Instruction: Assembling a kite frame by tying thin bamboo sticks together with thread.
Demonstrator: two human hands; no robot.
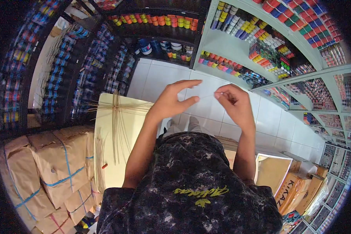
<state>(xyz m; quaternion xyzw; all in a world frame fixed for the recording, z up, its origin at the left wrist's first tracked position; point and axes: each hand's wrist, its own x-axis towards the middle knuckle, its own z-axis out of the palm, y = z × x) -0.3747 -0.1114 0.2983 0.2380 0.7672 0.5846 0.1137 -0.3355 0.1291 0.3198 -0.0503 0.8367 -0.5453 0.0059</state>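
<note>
My left hand (pixel 173 99) is raised in front of me over the floor, its thumb and forefinger spread apart. Across from it, my right hand (pixel 236 103) has its thumb and fingertips pinched together on a thin, pale thread (pixel 208 96). The strand is very fine and stretches toward my left thumb; whether it touches that thumb I cannot make out. Beside my left forearm lies a yellow board (pixel 134 128) bearing thin brown sticks (pixel 116 121), some crossing near its far end. A small red piece (pixel 104 166) rests near the board's left edge.
Paper-wrapped parcels (pixel 60 163) tied with blue string are stacked at the left. Dark shelves (pixel 152 33) of spools stand left and ahead; pale shelving (pixel 226 45) runs along the right. Cardboard boxes (pixel 294 187) sit at my right over a white tiled floor (pixel 269 121).
</note>
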